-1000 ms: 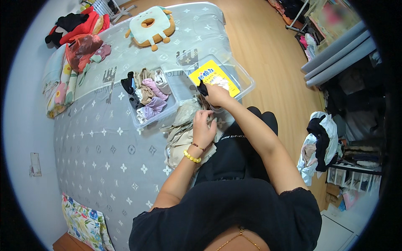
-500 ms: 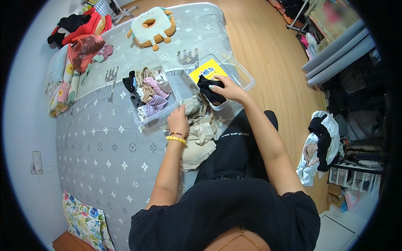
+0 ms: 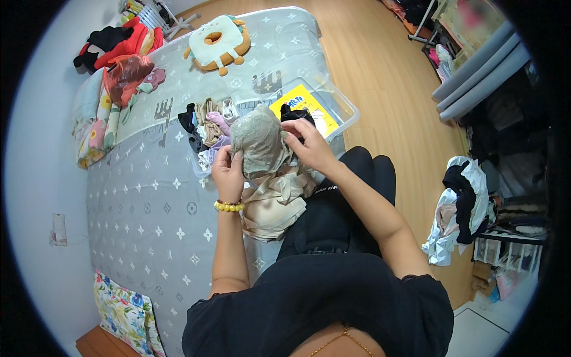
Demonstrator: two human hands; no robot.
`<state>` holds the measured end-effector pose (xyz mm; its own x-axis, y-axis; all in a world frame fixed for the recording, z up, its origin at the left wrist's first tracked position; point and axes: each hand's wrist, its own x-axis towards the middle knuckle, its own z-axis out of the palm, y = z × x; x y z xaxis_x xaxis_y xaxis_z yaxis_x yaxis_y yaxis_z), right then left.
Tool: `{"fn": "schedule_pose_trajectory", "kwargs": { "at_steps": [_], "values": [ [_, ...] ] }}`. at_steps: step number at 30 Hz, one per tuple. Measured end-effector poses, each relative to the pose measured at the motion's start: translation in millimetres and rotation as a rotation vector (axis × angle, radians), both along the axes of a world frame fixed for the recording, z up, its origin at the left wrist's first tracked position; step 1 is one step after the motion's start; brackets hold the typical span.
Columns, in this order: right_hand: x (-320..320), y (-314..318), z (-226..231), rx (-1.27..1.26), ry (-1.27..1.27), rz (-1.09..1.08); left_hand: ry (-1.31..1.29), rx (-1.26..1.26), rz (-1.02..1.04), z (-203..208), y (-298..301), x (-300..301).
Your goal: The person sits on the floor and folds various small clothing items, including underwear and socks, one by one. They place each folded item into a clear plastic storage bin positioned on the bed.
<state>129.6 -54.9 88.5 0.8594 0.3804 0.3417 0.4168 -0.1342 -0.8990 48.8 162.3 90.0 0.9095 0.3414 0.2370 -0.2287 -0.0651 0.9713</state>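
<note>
A grey-green lace bra (image 3: 259,140) is held up between my two hands, above the bed. My left hand (image 3: 228,174) pinches its left edge, while my right hand (image 3: 310,144) has its fingers closed on the right edge. Below the bra lies a loose pile of beige clothing (image 3: 273,205). Behind my right hand, a black folded garment (image 3: 294,113) rests in a clear plastic box (image 3: 350,119) beside a yellow printed sheet (image 3: 299,97). Partly hidden by the bra, another clear box (image 3: 199,169) holds rolled garments (image 3: 212,113) in black, beige, lilac and white.
A toast-shaped plush cushion (image 3: 219,44) lies at the bed's far end. Folded quilts (image 3: 98,134) and a red plastic bag (image 3: 126,77) are at the far left, a floral pillow (image 3: 128,309) near left. Beyond the wooden floor (image 3: 380,89) on the right, clothes (image 3: 458,202) hang beside a shelf.
My right hand has left the black garment in the box and moved to the bra. My left hand has shifted left, and the bra has come up off the pile.
</note>
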Motion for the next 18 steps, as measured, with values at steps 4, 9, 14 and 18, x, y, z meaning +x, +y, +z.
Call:
{"fn": "schedule_pose_trajectory", "kwargs": {
  "at_steps": [4, 9, 14, 18],
  "values": [
    [-11, 3, 11, 0.252, 0.203, 0.143, -0.001, -0.119, -0.103, 38, -21, -8],
    [-13, -30, 57, 0.226, 0.331, 0.161, -0.078, -0.172, -0.177, 66, -41, -12],
    [-30, -52, 97, 0.043, -0.128, -0.127, -0.03, -0.22, -0.265, 87, -55, -15],
    [-37, -68, 108, 0.171, -0.074, -0.094, -0.017, -0.315, -0.382, 92, -63, -17]
  ]
}}
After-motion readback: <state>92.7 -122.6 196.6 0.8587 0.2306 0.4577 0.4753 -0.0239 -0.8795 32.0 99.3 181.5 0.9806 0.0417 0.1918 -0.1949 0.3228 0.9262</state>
